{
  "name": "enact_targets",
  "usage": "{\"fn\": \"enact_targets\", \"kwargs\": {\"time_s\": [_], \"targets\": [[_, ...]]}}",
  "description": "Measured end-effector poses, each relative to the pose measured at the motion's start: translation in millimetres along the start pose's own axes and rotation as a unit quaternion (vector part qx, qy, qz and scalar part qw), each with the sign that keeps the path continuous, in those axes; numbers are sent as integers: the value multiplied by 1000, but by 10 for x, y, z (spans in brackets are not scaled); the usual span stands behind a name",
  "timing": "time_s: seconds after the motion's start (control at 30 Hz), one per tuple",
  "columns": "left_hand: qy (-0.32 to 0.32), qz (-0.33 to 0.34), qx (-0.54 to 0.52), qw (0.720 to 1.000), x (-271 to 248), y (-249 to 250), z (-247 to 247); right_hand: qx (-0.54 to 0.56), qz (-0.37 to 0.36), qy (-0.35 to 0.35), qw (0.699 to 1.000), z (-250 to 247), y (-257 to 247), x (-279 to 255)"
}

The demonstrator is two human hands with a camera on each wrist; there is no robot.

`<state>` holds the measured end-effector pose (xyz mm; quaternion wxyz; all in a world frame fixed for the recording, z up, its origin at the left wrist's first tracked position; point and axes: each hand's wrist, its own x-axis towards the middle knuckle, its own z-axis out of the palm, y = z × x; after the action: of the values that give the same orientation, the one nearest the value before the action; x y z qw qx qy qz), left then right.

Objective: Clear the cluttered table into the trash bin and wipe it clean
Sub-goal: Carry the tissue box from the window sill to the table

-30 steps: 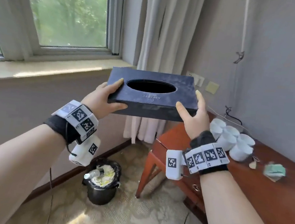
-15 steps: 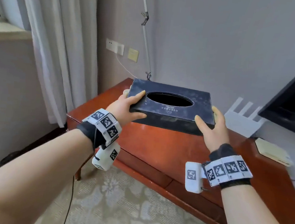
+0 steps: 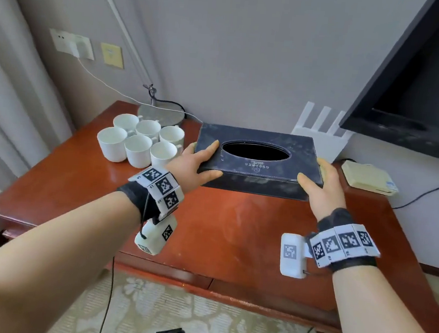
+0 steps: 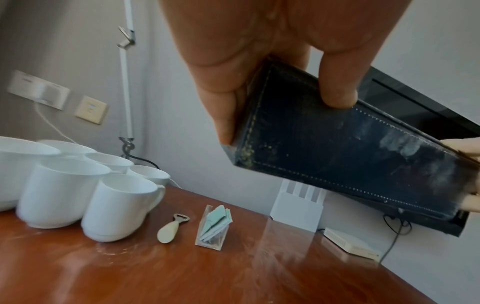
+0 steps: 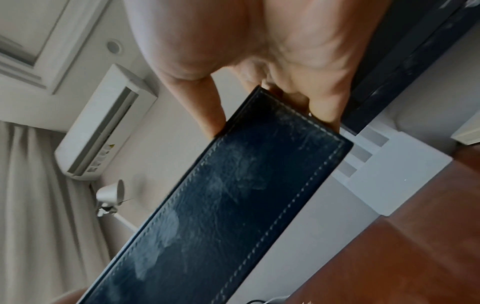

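The left hand [image 3: 196, 165] grips the left end of the dark tissue box [image 3: 259, 160], thumb on the front and fingers on top. The right hand [image 3: 322, 186] grips the right end the same way. The box is held a little above the red-brown surface [image 3: 234, 228], and the left wrist view shows a gap under it. Its oval hole looks dark inside.

A second ago the box was up in the air by the window, over the black trash bin on the floor. Half a second ago it was over the surface. Now it is lower and nearer the back wall, and the bin is out of sight.

Six white cups [image 3: 139, 140] stand close together on the left. Beside them lie one bottle opener [image 4: 171, 227] and one small clear holder with green packets [image 4: 214, 226]. One white router [image 3: 320, 137] stands behind the box, with one flat cream box [image 3: 368, 178] near it. One lamp base [image 3: 162, 114] sits behind the cups. One black TV [image 3: 424, 90] is at the right.
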<state>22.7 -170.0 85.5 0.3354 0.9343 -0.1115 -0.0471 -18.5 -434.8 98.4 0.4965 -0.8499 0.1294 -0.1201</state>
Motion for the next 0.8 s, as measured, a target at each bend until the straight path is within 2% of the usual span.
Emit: {"fn": "enact_targets", "kwargs": {"time_s": [0.17, 0.4, 0.63, 0.8], "targets": [[-43, 12, 23, 999, 590, 170, 371, 7, 41, 16, 999, -184, 291, 507], [-73, -9, 19, 997, 1320, 341, 1050, -41, 75, -40, 996, -405, 910, 1276], [-106, -61, 0, 992, 1663, 341, 1636, -102, 114, -119, 981, -410, 1532, 1775], [-117, -99, 7, 988, 1740, 206, 1745, -101, 120, -172, 972, -230, 1752, 1896]]}}
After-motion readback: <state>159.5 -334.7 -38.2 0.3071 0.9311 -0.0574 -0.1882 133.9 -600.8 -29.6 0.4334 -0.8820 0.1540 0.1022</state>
